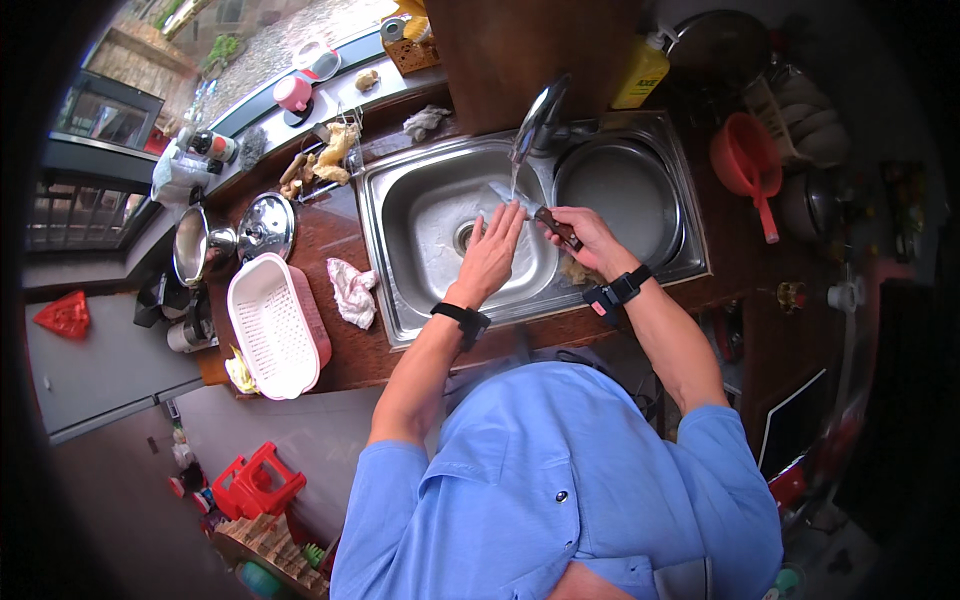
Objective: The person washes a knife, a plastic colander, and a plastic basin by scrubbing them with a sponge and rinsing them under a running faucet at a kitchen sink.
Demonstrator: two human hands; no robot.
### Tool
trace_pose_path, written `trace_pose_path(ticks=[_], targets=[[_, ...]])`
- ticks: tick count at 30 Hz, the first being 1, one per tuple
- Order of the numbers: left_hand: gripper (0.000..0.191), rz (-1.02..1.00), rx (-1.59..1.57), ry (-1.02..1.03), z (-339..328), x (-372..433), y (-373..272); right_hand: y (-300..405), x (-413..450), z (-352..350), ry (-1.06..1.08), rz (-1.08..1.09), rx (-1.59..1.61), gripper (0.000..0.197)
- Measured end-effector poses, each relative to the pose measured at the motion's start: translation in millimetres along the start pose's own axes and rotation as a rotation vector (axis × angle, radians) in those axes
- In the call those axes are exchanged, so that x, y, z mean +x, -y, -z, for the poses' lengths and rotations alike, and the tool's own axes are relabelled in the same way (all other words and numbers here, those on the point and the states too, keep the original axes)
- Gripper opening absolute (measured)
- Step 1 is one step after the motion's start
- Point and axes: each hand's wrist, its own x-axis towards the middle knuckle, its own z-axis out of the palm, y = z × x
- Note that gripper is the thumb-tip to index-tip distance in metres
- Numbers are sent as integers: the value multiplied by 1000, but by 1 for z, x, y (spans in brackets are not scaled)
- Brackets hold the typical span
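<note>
My right hand grips the dark wooden handle of a kitchen knife above the divider of a stainless steel double sink. The blade points left and away from me, under a stream of water from the chrome faucet. My left hand is stretched flat over the left basin, palm down and holding nothing. Its fingertips are close to the blade; whether they touch it I cannot tell. Below that hand is the round drain. A round metal basin sits in the right bowl.
Left of the sink lie a crumpled cloth, a pink-and-white plastic colander basket and a metal lid. Ginger-like roots are behind them. A yellow detergent bottle stands behind the sink; a red plastic dipper is at right.
</note>
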Motion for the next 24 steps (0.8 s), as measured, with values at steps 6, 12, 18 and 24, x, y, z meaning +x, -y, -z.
trace_pose_path(ticks=[6, 12, 18, 24], targets=[[73, -96, 32, 1, -5, 19, -11, 6, -28, 2, 10, 47, -147, 28], [73, 21, -62, 57, -13, 29, 9, 16, -49, -1, 6, 78, -257, 34], [72, 153, -99, 81, -38, 31, 50, 20, -57, -5, 42, 48, -306, 39], [73, 451, -89, -53, -21, 21, 50, 30, -57, -11, -78, 135, -280, 41]])
